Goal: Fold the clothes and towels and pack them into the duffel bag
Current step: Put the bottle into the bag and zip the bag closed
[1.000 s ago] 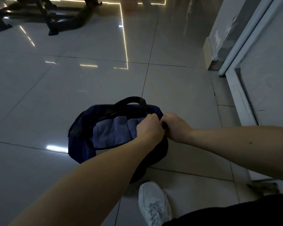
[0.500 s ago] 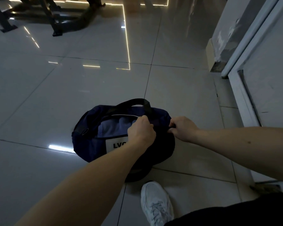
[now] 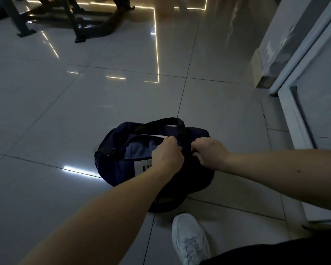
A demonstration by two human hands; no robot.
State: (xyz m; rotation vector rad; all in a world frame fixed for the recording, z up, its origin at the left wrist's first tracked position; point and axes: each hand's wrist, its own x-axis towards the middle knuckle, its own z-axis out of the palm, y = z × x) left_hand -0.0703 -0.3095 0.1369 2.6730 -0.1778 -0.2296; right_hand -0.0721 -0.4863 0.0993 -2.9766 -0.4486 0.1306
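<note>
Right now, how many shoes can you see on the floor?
1. A white sneaker stands on the tiled floor at the bottom of the view, just nearer than the duffel bag. A second may be out of frame.

Dark navy all over the duffel bag (image 3: 115,169), with a black handle strap (image 3: 166,121) above. White label (image 3: 141,166) with black letters on its near side. Plain, muted blue towel (image 3: 137,150) inside the opening. Pale grey glossy floor tiles (image 3: 84,111), crossed by thin dark grout lines and streaked with warm yellow reflections toward the far edge. White sneaker (image 3: 189,240) at the near edge. Black furniture legs (image 3: 73,22) at the far left corner. White door frame (image 3: 292,115) along the right edge.
</note>
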